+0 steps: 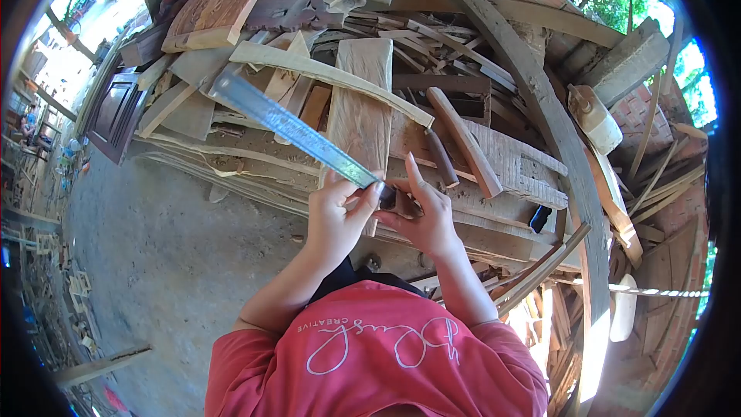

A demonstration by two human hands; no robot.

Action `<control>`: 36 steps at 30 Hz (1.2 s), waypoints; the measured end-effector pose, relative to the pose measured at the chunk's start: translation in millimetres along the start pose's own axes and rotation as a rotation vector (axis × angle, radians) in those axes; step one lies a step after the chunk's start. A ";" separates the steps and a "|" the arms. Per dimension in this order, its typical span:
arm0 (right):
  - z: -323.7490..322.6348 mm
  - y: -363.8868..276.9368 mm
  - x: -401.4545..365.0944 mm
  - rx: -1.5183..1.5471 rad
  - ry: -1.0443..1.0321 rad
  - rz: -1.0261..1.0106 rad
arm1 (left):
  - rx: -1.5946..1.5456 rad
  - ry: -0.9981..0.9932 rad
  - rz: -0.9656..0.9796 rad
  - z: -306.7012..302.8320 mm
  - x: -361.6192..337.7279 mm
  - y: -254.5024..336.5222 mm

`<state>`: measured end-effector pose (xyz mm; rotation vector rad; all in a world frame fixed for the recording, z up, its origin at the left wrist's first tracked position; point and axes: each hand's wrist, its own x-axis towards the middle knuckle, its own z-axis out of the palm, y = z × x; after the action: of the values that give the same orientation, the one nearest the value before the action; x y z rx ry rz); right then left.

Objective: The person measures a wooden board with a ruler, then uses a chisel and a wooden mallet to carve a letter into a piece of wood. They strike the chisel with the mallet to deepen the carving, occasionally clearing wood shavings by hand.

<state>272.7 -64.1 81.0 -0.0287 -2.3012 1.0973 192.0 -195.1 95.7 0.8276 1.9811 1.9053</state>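
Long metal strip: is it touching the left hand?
Touching: the head view shows the left hand pinching the long metal strip near one end.

Woodwkg wkshp, stacked timber point(463, 224)

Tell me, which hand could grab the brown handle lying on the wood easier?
Probably the right hand: it's closer to the brown handle. But both are busy: the left hand pinches the metal blade, the right holds its dark end.

Both forearms angled inward, hands close together. Left hand point(340, 205) pinched, thumb against bent fingers. Right hand point(428, 220) partly curled, index finger point(415, 172) raised, thumb extended toward left hand.
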 end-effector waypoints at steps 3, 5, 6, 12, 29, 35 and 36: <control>-3.4 5.1 1.1 0.017 -0.009 0.002 | -0.008 0.032 -0.001 -1.5 5.1 -7.0; -12.2 4.4 3.8 -0.112 -0.081 0.011 | 0.007 0.051 0.020 -6.9 13.0 -7.5; -15.2 8.4 1.5 -0.119 -0.092 0.026 | 0.016 0.056 -0.010 -10.6 17.4 -6.5; -16.6 8.1 -7.5 -0.064 -0.160 0.104 | -0.120 0.047 -0.048 -2.3 24.4 -22.9; -13.4 47.9 -59.1 0.844 0.328 0.602 | 0.366 -0.560 0.002 20.5 101.8 -39.0; -28.5 58.8 -65.4 0.667 0.417 0.558 | 1.351 -0.361 0.410 -19.9 202.7 -83.4; -28.9 65.4 -69.5 0.607 0.411 0.582 | 1.364 -0.367 0.378 -30.6 211.7 -89.0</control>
<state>330.6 -18.5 13.9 -0.6521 -1.5493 1.8396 -13.5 -97.4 52.3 1.7342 2.7980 0.1292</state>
